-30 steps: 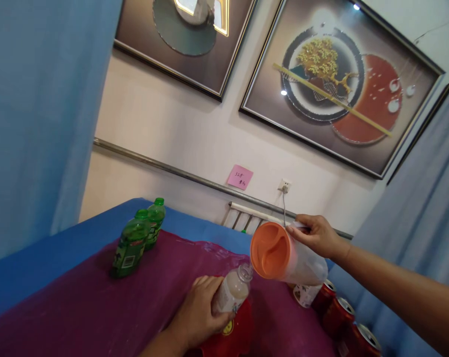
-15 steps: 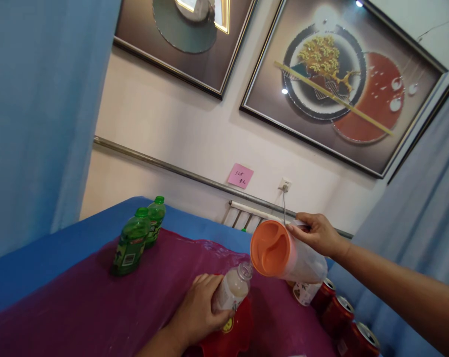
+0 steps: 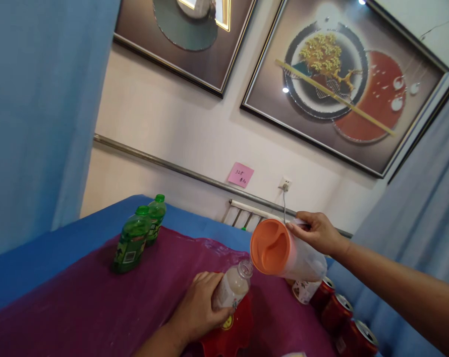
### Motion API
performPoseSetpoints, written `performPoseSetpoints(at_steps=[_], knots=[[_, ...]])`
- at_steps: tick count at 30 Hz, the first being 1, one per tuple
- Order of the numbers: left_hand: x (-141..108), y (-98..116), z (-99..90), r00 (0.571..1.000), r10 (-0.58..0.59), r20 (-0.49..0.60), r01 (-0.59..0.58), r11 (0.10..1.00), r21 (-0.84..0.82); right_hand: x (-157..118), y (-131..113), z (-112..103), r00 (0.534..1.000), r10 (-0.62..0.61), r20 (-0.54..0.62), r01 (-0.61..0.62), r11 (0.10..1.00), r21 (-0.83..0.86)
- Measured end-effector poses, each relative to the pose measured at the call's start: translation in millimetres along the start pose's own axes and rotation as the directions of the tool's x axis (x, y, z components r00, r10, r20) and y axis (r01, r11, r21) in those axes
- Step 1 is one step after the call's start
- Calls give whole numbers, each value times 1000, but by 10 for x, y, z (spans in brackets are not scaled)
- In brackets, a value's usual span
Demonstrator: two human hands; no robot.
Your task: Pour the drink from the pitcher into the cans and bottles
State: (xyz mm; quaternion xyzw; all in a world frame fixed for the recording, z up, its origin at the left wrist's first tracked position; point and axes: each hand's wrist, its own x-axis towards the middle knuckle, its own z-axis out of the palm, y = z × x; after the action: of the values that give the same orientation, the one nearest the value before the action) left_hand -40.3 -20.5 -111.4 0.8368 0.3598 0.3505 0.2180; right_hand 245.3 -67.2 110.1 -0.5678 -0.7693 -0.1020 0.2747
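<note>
My left hand [image 3: 200, 312] is wrapped round a small clear bottle [image 3: 232, 287] with a whitish content and a pale label. Its mouth is uncapped and leans to the right. By the handle, my right hand [image 3: 317, 232] grips a translucent pitcher [image 3: 306, 260] with an orange lid [image 3: 270, 247]. The pitcher lies tipped toward the left, lid end beside the bottle's mouth; I cannot make out a stream between them. Beneath the bottle is a red scalloped tray [image 3: 243, 322] with a yellow mark, partly hidden by my left hand.
Two green bottles [image 3: 131, 243] stand at the left on the purple cloth [image 3: 90, 302]. Several red cans [image 3: 336, 312] and a white patterned can [image 3: 305, 291] line the right side. Behind are a metal rail [image 3: 180, 171], a wall socket [image 3: 285, 184] and blue curtains [image 3: 42, 114].
The view has shifted very slightly. Both hands keep their hold on the bottle and the pitcher, with almost no visible movement; a pale object's edge shows more at the bottom.
</note>
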Motion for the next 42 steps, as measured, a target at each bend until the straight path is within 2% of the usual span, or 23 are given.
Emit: performPoseSetpoints(at_steps=[25, 42], knots=[[1, -28, 9, 1000, 16, 4, -16, 1000, 8, 26, -80, -5, 999, -25, -24, 25, 1000, -2], [-5, 11, -19, 999, -24, 33, 24, 1000, -6, 18, -61, -19, 1000, -14, -12, 14, 1000, -4]])
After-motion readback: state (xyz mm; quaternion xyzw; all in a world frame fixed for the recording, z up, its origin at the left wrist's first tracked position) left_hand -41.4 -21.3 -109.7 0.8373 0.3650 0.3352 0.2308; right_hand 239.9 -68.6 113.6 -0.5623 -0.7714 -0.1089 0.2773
